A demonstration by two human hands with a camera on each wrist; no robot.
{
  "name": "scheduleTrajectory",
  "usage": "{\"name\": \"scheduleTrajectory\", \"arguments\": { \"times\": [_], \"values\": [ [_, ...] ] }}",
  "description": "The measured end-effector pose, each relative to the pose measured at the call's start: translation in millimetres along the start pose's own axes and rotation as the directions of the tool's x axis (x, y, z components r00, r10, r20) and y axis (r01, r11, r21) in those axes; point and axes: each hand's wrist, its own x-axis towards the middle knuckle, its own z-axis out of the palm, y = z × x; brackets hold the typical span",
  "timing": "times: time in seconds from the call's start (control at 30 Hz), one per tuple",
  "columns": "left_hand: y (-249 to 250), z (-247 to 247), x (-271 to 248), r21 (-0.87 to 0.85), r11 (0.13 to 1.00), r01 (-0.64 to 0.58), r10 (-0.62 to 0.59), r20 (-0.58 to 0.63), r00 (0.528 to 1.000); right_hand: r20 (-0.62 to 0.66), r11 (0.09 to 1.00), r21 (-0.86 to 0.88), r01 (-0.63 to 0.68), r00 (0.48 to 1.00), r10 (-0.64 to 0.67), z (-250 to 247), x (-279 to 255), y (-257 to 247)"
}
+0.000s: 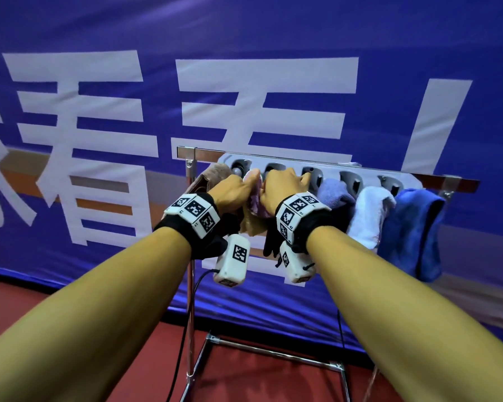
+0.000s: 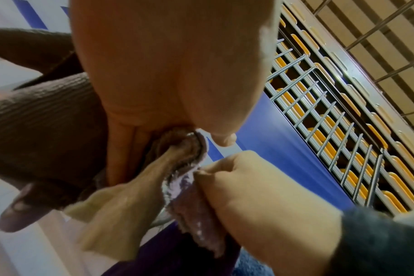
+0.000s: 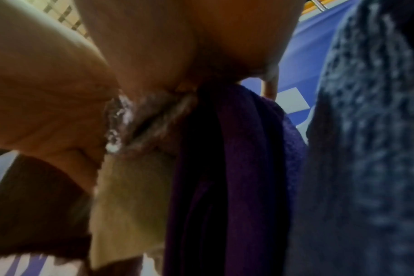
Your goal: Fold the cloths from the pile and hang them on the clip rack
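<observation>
A grey clip rack (image 1: 357, 173) hangs on a metal bar. Both hands meet at its second clip from the left. Between them is a folded mauve-and-cream cloth (image 1: 253, 198), bunched at the top. My left hand (image 1: 246, 181) pinches its upper edge (image 2: 184, 153). My right hand (image 1: 276, 184) grips the cloth from the right side, fingers curled round it (image 2: 255, 186). In the right wrist view the cloth (image 3: 135, 119) is pressed between both palms, and its cream part (image 3: 130, 196) hangs below. The clip itself is hidden by the hands.
A brown cloth (image 1: 206, 181) hangs on the leftmost clip. Lavender (image 1: 333, 192), white (image 1: 372, 213) and blue (image 1: 413, 227) cloths hang to the right. The rack's metal stand (image 1: 190, 300) rests on red floor, with a blue banner (image 1: 70, 198) close behind.
</observation>
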Motion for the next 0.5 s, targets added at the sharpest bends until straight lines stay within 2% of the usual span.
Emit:
{"name": "scheduleTrajectory", "arguments": {
  "times": [0.1, 0.13, 0.2, 0.27, 0.37, 0.5],
  "values": [
    [6.9, -1.8, -21.0, -0.155, 0.981, 0.117, -0.088, 0.179, 0.980, 0.069, 0.984, -0.148, 0.095, 0.994, -0.085, 2.8, -9.3, -3.5],
    [7.1, -2.6, -26.3, -0.148, 0.978, 0.149, -0.112, 0.231, 0.966, 0.088, 0.975, -0.185, 0.122, 0.990, -0.107, 4.7, -11.4, -3.9],
    [7.7, -5.1, -36.6, -0.050, 0.986, 0.157, -0.139, 0.253, 0.957, 0.097, 0.967, -0.212, 0.140, 0.988, -0.122, 3.5, -17.2, -3.5],
    [6.5, -9.0, -40.5, 0.093, 0.990, 0.109, -0.124, 0.181, 0.976, 0.021, 0.975, -0.184, 0.123, 0.992, -0.121, -3.3, -21.8, -1.7],
    [3.9, -19.5, -39.7, 0.313, 0.950, 0.009, -0.009, 0.000, 1.000, -0.062, 0.996, -0.023, 0.089, 0.994, -0.091, -19.4, -31.5, 3.8],
    [9.2, -29.4, -43.8, 0.351, 0.933, -0.086, 0.134, -0.117, 0.984, -0.063, 0.969, 0.231, 0.092, 0.995, -0.079, -37.4, -50.9, 14.5]
  ]
}}
